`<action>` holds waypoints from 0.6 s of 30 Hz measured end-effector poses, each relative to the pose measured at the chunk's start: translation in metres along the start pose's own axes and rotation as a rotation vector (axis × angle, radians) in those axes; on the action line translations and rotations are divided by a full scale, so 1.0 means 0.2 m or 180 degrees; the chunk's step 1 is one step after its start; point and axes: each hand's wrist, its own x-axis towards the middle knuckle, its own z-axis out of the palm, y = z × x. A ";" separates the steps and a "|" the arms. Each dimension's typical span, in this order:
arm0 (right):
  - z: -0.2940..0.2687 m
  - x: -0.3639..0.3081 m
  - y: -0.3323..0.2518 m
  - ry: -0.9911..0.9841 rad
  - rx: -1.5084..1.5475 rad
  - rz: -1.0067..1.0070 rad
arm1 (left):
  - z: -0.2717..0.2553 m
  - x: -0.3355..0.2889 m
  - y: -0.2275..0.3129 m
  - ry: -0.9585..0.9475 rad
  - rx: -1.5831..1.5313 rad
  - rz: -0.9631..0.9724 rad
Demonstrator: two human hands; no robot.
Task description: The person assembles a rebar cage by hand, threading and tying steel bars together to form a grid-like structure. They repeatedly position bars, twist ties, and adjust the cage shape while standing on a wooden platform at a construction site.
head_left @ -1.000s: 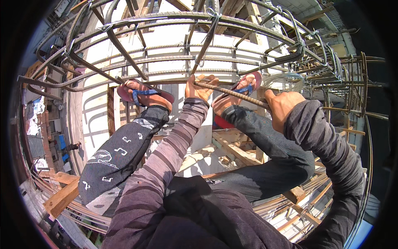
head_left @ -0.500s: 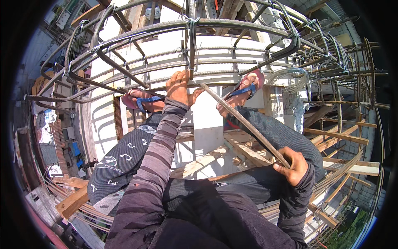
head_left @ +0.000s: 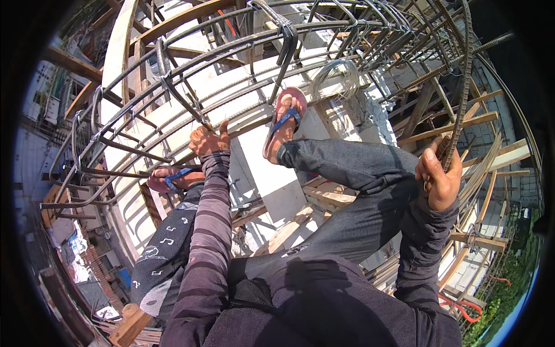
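My left hand (head_left: pixel 208 140) grips a long horizontal steel rebar (head_left: pixel 173 153) of the curved rebar cage (head_left: pixel 243 46) in front of me. My right hand (head_left: pixel 438 176) is closed around an upright ribbed rebar (head_left: pixel 459 87) at the right, which rises toward the top of the picture. My two feet in pink sandals, the left foot (head_left: pixel 173 179) and the right foot (head_left: pixel 283 124), rest on cage bars. Dark trousers cover my legs.
A coil of thin tie wire (head_left: pixel 335 78) hangs on the cage beyond my right foot. White concrete slab (head_left: pixel 260 156) lies under the cage. Wooden planks and props (head_left: pixel 480 156) stand at the right. Buildings (head_left: pixel 63 231) lie far below at the left.
My right hand has swung out to the right and now holds an upright bar. My left hand slid left along the cage bar. The view has tilted.
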 end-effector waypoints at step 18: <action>-0.39 -0.05 0.35 0.0184 -0.1782 0.0282 | -0.22 -0.50 0.33 -0.0060 -0.2306 0.0702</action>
